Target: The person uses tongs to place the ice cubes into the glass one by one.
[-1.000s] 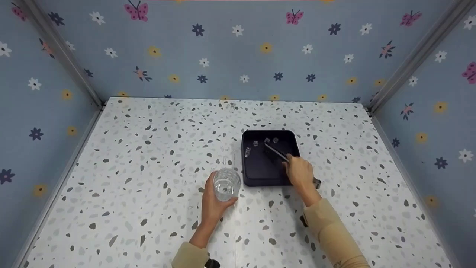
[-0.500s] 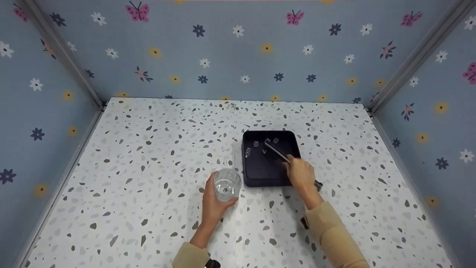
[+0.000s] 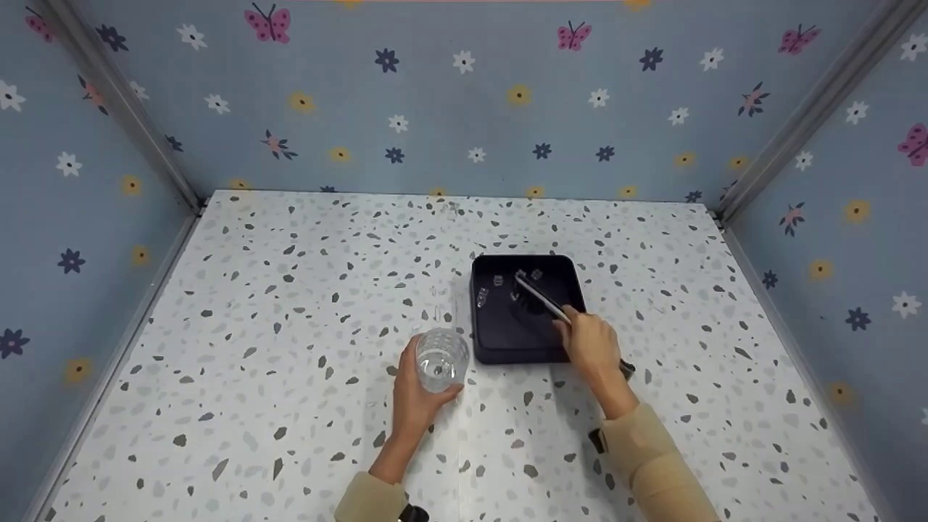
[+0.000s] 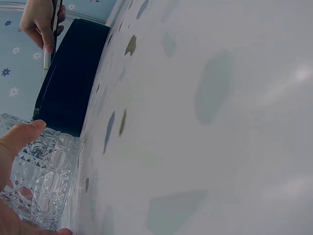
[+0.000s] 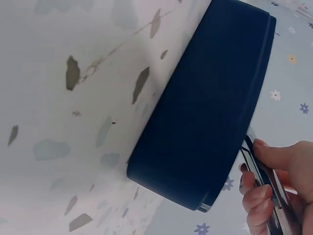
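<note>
My left hand (image 3: 415,406) is wrapped around the side of a clear cut-glass tumbler (image 3: 442,354), which stands upright on the table. The glass's patterned wall (image 4: 46,169) shows between thumb and fingers in the left wrist view. With my right hand (image 3: 593,346) I grip metal tongs (image 3: 542,297), thumb on one arm and fingers curled round the other. Their tips reach down into a dark square tray (image 3: 518,356). Several small clear cubes (image 3: 498,280) lie toward the tray's back and left. Whether the tips touch a cube cannot be told; the right wrist view hides them behind the tray wall.
The tray stands just right of the glass on a white speckled table (image 3: 290,362). A blue flowered panel (image 3: 464,109) closes off the back, with similar panels at left and right.
My right hand has shifted slightly right and toward me, the tongs' tips staying near the same spot. A cube beside the tips shows more clearly. My left hand and the glass have kept still.
</note>
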Demonstrator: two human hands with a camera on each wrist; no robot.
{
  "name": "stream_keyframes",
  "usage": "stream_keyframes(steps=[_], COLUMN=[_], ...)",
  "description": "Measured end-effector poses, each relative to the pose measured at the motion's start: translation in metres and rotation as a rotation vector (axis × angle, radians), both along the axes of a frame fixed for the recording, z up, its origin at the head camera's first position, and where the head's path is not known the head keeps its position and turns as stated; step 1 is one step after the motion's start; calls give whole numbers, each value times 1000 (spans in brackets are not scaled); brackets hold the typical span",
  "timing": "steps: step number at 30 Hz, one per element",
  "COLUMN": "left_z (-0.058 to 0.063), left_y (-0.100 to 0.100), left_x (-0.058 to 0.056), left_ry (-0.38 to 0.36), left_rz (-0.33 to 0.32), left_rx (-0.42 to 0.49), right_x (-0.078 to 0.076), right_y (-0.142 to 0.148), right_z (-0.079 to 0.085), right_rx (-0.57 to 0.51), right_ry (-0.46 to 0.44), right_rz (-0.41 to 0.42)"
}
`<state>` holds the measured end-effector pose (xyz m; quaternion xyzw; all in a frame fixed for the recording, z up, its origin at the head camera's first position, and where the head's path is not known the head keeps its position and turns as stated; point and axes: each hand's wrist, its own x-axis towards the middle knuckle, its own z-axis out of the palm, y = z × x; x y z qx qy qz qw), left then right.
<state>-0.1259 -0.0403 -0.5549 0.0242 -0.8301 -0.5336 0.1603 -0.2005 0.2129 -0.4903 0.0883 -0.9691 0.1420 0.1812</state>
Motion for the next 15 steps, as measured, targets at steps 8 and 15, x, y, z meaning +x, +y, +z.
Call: stream_keyframes(steps=[8,15], left_z=[1,1], left_y=[0,0], left_x=[0,0], left_ry=[-7,-1], left_rz=[0,3], left_rx=[-10,2], right_x=[10,23], right_y=[-3,-6], right_z=[10,19], right_rx=[-28,-55], right_ry=[12,20], right_rz=[24,50])
